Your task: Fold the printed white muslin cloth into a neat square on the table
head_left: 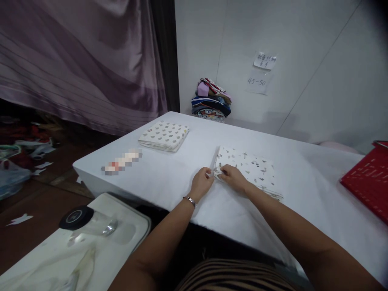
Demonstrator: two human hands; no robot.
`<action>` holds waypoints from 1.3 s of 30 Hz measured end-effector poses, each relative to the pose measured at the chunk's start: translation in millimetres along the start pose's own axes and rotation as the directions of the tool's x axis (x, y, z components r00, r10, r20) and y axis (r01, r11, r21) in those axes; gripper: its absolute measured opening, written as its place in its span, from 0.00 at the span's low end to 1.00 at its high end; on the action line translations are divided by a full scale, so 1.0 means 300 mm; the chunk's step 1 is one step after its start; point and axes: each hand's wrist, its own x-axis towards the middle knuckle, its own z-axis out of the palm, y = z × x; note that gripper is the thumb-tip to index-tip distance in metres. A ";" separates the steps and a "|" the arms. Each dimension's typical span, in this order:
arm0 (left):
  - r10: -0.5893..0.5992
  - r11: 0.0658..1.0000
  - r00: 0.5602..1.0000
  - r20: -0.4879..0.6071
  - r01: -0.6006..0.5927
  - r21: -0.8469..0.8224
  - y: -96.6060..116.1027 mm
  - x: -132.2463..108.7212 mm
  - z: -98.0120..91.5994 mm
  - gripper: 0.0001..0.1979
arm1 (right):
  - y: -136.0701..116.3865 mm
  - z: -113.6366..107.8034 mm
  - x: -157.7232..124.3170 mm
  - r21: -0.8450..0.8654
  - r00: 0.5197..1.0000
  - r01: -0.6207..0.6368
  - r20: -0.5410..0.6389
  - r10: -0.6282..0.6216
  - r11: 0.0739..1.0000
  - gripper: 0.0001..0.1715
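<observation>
A folded white cloth with small printed figures [254, 163] lies on the white-covered table in front of me. My right hand [233, 178] pinches the near left corner of this cloth between thumb and fingers. Just left of that corner is my left hand [202, 182], its fingers curled together at the cloth's edge. Whatever those fingers hold is too small to make out. Farther back to the left rests a second folded white cloth with grey printed shapes [166, 135], apart from both hands.
The white table [194, 157] meets a wall with paper notes [264, 60]. Behind it rises a stack of folded fabrics [211, 101]. A red perforated basket [368, 178] stands right. Lower left, a glass jar with black lid [98, 224] lies on a pale surface. A pixelated patch [121, 161] hides something.
</observation>
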 end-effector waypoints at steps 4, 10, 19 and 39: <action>0.049 0.993 0.998 0.043 -0.054 0.110 0.026 -0.014 0.006 0.14 | 0.011 0.008 0.005 0.028 1.000 -0.003 -0.006 0.003 1.000 0.04; 0.055 0.978 0.998 -0.002 -0.054 0.203 0.033 -0.013 0.028 0.08 | 0.013 0.008 0.009 0.019 1.000 -0.004 -0.007 0.004 1.000 0.04; 0.085 0.951 0.996 -0.022 -0.075 0.301 0.030 -0.015 0.028 0.06 | 0.018 0.006 0.006 0.051 0.999 0.023 -0.035 -0.021 0.998 0.04; -0.137 0.977 0.978 0.157 0.159 -0.139 0.023 0.039 0.002 0.09 | -0.021 0.022 -0.037 -0.266 0.994 0.092 -0.033 -0.104 0.959 0.07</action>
